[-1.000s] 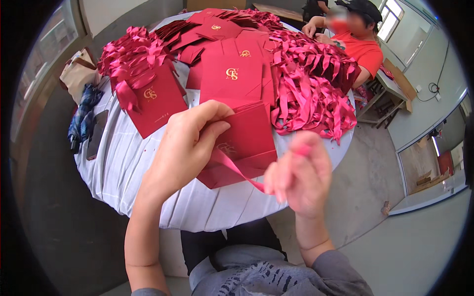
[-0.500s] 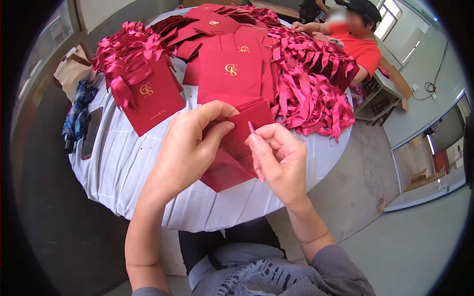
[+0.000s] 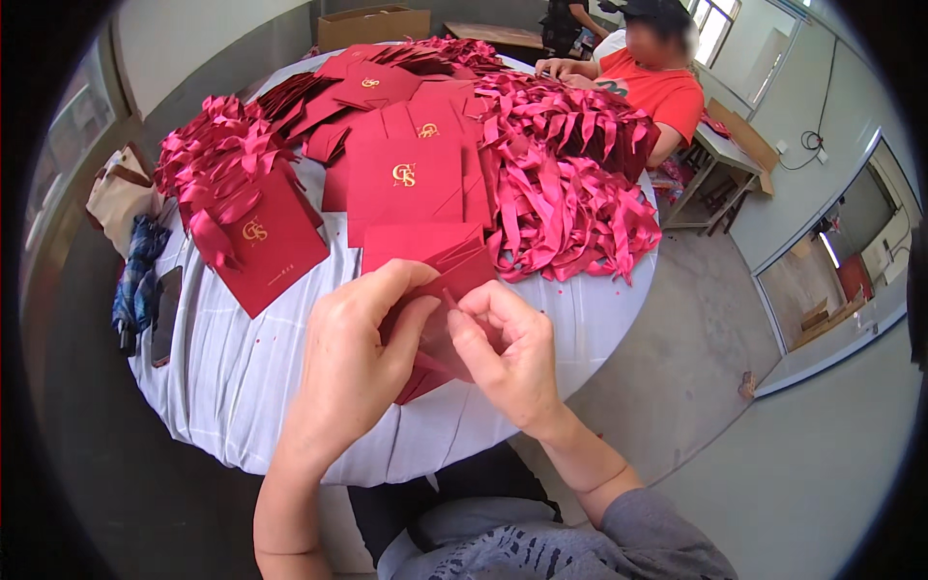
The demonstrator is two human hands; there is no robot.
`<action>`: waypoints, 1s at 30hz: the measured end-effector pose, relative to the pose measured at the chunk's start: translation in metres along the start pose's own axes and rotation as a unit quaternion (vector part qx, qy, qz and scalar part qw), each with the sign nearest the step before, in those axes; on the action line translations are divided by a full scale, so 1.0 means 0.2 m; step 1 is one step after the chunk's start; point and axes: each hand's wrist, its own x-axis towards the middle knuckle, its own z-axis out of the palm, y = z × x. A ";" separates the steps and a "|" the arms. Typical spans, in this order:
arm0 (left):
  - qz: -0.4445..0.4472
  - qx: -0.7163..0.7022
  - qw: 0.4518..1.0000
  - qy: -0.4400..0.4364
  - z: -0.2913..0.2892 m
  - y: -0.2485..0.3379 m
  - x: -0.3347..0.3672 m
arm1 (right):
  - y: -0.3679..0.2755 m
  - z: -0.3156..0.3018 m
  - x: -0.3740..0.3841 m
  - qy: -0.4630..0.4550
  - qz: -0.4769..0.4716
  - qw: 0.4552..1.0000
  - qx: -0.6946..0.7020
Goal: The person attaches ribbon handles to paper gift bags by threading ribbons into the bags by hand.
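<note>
The ribbon tip point(image 3: 449, 298) and the upper part of the held red bag point(image 3: 471, 273) lay almost together in the gap between the two hands — the tip jutted up and to the left from the right hand's pinch, close by the left thumb. Whether it touched the paper or only stood in front of it could not be told.

The left hand point(image 3: 350, 350) gripped the bag near its upper edge, thumb on the near side; the right hand point(image 3: 509, 350) pinched the ribbon between thumb and forefinger, its other fingers curled. The right hand was the nearer to the ribbon, the left to the bag's upper left part.

The bag sat in front of the person, between the hands and partly behind them, over the near part of the white-covered worktop point(image 3: 237, 387). Its upper edge rose a little toward the right, and a lower corner showed beneath the hands. Its long axis was hard to settle — the fingers covered its middle. Beyond it lay a stack of red bags point(image 3: 401, 198).
</note>
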 end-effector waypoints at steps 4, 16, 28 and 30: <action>0.072 0.055 0.995 0.030 0.05 -0.01 -0.01 | -0.01 -0.01 -0.01 -0.004 0.035 0.998 0.047; 0.149 0.169 0.974 -0.010 0.07 0.05 -0.01 | 0.05 -0.06 0.03 -0.012 0.023 1.000 0.005; 0.148 0.183 0.971 -0.031 0.10 0.07 0.00 | 0.06 -0.11 0.02 -0.046 0.056 0.996 0.051; 0.144 0.190 0.971 -0.033 0.10 0.06 -0.01 | 0.06 -0.12 0.02 -0.048 0.069 0.992 0.092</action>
